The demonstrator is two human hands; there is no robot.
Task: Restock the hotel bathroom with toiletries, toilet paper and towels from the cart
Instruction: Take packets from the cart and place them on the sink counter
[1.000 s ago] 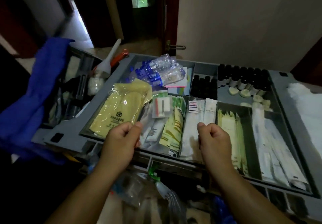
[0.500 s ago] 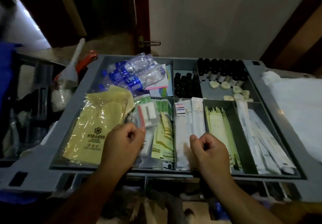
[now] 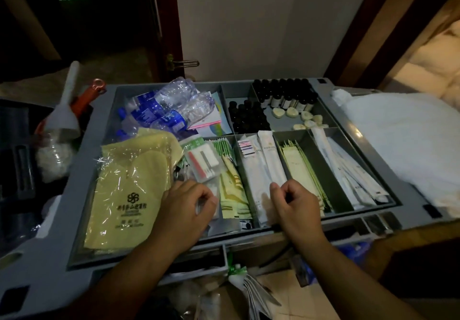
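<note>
The grey cart tray (image 3: pixel 149 252) holds sorted toiletries. At the left lies a yellow wrapped pack (image 3: pixel 129 190); beside it are clear kit packets (image 3: pixel 201 160) and green-striped sachets (image 3: pixel 231 182). White sachets (image 3: pixel 268 160), pale green packets (image 3: pixel 298 165) and long white wrapped sticks (image 3: pixel 348 170) fill the right compartments. Small dark bottles (image 3: pixel 286 95) and round soaps (image 3: pixel 291 113) stand at the back. My left hand (image 3: pixel 189 207) is curled over the clear packets; whether it grips one is unclear. My right hand (image 3: pixel 296 205) is curled above the near end of the white sachets, with nothing seen in it.
Crushed water bottles (image 3: pixel 161 110) lie in the back left compartment. Folded white towels (image 3: pixel 410 150) sit on the cart's right side. A grey brush (image 3: pixel 67 110) and an orange handle (image 3: pixel 87 98) stick up at the left. A door with a handle (image 3: pixel 184 63) stands behind.
The view has swung to the right and closer to the tray. Both hands have stayed curled over the front compartments, with the left hand now lying lower on the clear packets.
</note>
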